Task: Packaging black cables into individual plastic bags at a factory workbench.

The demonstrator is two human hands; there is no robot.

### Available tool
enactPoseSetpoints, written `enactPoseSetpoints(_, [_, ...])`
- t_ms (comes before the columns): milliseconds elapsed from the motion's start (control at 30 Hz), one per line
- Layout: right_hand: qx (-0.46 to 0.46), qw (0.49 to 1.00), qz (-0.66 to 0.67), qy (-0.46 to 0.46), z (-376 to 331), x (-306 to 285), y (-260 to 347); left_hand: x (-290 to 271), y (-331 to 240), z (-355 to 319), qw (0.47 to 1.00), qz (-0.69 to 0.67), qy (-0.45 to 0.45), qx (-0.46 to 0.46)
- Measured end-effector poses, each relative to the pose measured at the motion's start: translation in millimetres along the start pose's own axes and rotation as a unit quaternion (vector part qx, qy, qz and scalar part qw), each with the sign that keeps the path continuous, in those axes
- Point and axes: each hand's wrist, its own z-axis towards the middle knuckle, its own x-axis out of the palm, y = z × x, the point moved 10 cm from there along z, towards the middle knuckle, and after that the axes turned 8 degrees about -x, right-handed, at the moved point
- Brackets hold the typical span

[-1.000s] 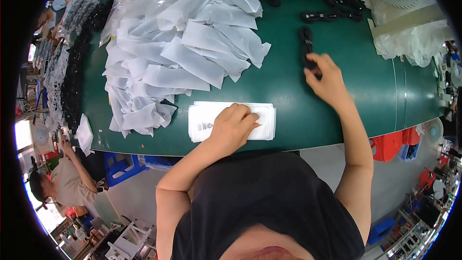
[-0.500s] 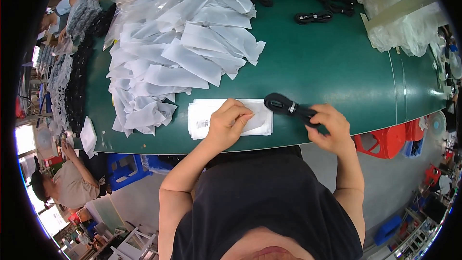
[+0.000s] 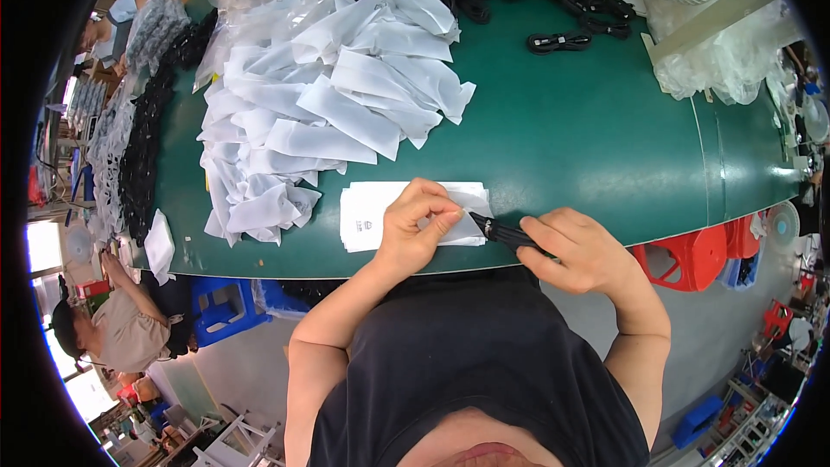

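On the table (image 3: 571,138), a stack (image 3: 366,207) of white bags is taken here as the clock's centre. At three o'clock, the lip of the top bag (image 3: 469,196) is pinched between thumb and forefinger of the left hand (image 3: 413,227). A bundled black cable (image 3: 510,234) is gripped in the fingers of the right hand (image 3: 575,251) between three and four o'clock, its near end brought right up to the bag's mouth; whether that end is inside cannot be told. The likeliest trouble is judged to lie there: if only one layer's corner is lifted, the folded end may be caught on the lip, and the thin bag creased or torn. If the pinch is loosened, the mouth may be closed and the cable slid over the bag. Should the cable be pushed hard, the stack may be skewed, since little of it is pressed down. Toward six o'clock the table edge is near, so a bag could be dropped there. Less risk is posed by the pile (image 3: 346,112) at eleven o'clock or the spare cable (image 3: 558,41) at one, both being kept well apart.
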Motion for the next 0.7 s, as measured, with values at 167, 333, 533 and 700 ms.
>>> enactPoseSetpoints(167, [-0.016,1.0,-0.014,-0.006,23.7,-9.7,-4.2,14.9,-32.8,10.7,0.997,-0.03,0.036,0.054])
enactPoseSetpoints(333, [-0.009,0.986,0.057,-0.157,40.7,-57.2,-16.5,2.6,-60.0,32.8,0.995,-0.093,0.027,0.038])
enactPoseSetpoints(533, [0.075,0.993,-0.044,-0.083,48.5,-44.2,-38.5,2.2,-68.6,40.4,0.992,-0.021,0.001,0.122])
enactPoseSetpoints(700, [0.086,0.992,0.059,-0.073,50.4,-40.1,-54.1,9.7,-64.5,52.8,0.995,-0.06,0.042,0.061])
